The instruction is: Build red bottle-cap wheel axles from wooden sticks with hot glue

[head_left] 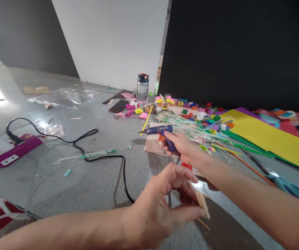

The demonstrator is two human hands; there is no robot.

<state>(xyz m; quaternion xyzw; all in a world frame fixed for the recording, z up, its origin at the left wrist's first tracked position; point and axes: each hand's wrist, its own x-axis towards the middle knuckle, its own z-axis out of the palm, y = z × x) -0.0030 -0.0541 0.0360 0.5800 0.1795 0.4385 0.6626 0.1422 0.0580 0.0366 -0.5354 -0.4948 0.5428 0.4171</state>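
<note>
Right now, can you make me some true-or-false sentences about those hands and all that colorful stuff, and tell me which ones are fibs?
1. The right hand is holding a blue glue gun. True.
2. The left hand is holding a spoon. False: it holds a small wooden piece between thumb and fingers.
3. The clear bottle with the dark lid is standing upright. True.
4. The power strip is green. False: it is purple.
5. A black cord is plugged into the power strip. True.
6. The big yellow sheet is at the far left of the picture. False: it is on the right side.
</note>
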